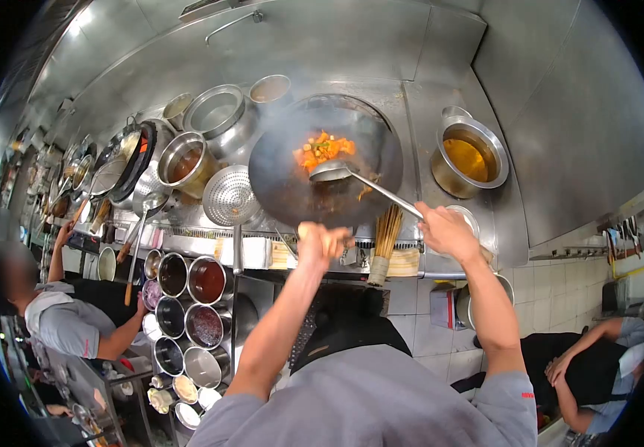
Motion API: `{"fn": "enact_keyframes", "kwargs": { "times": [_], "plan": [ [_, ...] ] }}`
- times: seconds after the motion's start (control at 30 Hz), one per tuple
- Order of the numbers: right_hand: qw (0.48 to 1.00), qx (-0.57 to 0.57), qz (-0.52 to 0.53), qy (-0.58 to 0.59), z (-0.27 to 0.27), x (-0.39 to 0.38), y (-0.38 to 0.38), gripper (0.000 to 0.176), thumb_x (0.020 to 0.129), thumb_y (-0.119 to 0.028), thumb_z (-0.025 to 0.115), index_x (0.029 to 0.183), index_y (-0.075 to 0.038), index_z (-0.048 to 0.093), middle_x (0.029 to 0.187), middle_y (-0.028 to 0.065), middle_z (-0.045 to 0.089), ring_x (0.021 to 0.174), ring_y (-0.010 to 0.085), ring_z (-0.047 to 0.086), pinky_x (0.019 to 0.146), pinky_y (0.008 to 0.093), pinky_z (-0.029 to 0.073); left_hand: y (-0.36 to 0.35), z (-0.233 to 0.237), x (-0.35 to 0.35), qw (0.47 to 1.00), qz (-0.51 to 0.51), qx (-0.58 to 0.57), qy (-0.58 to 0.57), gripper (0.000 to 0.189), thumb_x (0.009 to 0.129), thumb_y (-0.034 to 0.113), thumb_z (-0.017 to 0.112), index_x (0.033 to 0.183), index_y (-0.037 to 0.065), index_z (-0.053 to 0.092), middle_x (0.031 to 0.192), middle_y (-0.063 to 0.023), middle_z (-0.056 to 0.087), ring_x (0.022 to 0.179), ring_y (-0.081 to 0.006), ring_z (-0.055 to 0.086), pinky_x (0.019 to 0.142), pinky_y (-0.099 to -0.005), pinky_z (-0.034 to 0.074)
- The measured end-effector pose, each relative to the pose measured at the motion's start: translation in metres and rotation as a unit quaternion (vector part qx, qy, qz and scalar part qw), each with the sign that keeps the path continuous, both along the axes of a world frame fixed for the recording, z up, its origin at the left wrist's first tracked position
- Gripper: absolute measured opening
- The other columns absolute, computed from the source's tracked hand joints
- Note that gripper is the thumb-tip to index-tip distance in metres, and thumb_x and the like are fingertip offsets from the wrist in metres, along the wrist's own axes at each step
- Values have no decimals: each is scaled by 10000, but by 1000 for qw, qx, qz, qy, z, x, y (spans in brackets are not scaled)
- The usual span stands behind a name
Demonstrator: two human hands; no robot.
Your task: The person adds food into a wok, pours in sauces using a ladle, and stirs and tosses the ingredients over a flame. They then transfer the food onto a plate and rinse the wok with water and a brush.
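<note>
My right hand (447, 229) is closed round the handle of a metal ladle (331, 171), its bowl down in a large dark wok (277, 179). Beside the ladle bowl, orange food pieces with bits of green (323, 150) lie in the wok, and smoke or steam rises from it. My left hand (322, 242) is closed at the wok's near edge, apparently on the wok's handle, which my fingers mostly hide; the hand is slightly blurred. Just right of it, a bamboo brush (386, 242) leans against the stove front.
A perforated strainer (230, 195) and a metal pot (188, 160) stand left of the wok. On the right is a pot of yellow-brown liquid (467, 159). Several sauce containers (206, 280) fill the lower left. One person (87, 320) works at left; another (586, 369) is at right.
</note>
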State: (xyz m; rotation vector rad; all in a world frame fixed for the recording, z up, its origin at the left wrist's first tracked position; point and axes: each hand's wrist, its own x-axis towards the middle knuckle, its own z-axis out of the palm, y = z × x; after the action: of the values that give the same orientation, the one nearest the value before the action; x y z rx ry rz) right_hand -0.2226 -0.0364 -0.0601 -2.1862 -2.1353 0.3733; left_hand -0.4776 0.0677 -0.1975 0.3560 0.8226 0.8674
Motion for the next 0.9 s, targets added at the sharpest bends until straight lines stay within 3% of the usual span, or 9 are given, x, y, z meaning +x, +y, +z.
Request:
{"fn": "enact_keyframes", "kwargs": {
  "times": [0.13,0.17,0.2,0.3,0.4,0.53,0.63,0.8,0.9],
  "plan": [
    [998,-8,-39,42,12,1,-27,275,866,-154,567,1116,-44,531,782,247,635,800,440,624,739,541,466,-71,-8,-27,995,18,-50,80,409,962,232,349,660,-3,495,829,-337,641,475,-357,589,335,-352,356],
    [998,-20,-33,48,19,1,-29,282,866,-154,568,1125,-50,532,790,241,639,806,439,625,741,537,468,-59,3,-29,998,-29,15,56,428,957,236,315,606,30,447,830,-336,636,504,-365,598,339,-354,346],
    [997,-37,-26,56,24,0,-34,289,866,-153,570,1135,-55,533,798,236,643,812,438,626,744,534,470,-33,1,-25,998,-64,-7,4,559,975,374,258,618,15,495,817,-316,634,623,-407,644,347,-315,305],
    [998,-51,-28,36,30,-6,-33,316,868,-162,576,1166,-69,531,811,234,646,820,441,622,743,530,466,9,-1,-15,998,-48,-26,-14,521,972,358,246,704,-4,508,837,-299,630,664,-420,654,357,-297,311],
    [997,-35,-56,36,32,-3,-27,411,865,-173,578,1261,-88,507,899,257,638,912,445,600,780,520,452,-4,4,-12,998,-39,-10,52,307,937,248,304,1011,-23,427,927,-294,620,763,-484,648,384,-331,382],
    [988,110,-72,85,-48,6,39,338,877,-141,545,1193,-42,481,811,294,622,850,482,603,755,550,456,12,-23,-16,998,-45,-48,-5,158,950,181,349,1014,38,375,956,-315,624,792,-497,640,416,-370,414],
    [988,67,-73,120,-66,-17,87,345,878,-138,539,1204,-36,483,865,292,632,886,468,608,780,547,460,19,-28,-11,998,2,-30,48,76,933,135,370,974,71,376,951,-341,625,749,-485,639,434,-375,417],
    [994,64,81,-37,-10,-11,84,452,861,-134,577,1298,-90,469,860,230,644,867,436,612,780,527,474,42,-32,-13,998,-4,-56,-3,115,933,148,371,955,37,393,949,-342,622,764,-491,648,453,-385,455],
    [991,85,64,-78,12,0,64,438,858,-125,589,1280,-75,485,835,217,637,847,421,617,754,512,473,52,-24,-4,998,-29,-55,6,238,957,202,334,963,-7,448,946,-332,628,758,-455,668,404,-333,435]
  ]
}}
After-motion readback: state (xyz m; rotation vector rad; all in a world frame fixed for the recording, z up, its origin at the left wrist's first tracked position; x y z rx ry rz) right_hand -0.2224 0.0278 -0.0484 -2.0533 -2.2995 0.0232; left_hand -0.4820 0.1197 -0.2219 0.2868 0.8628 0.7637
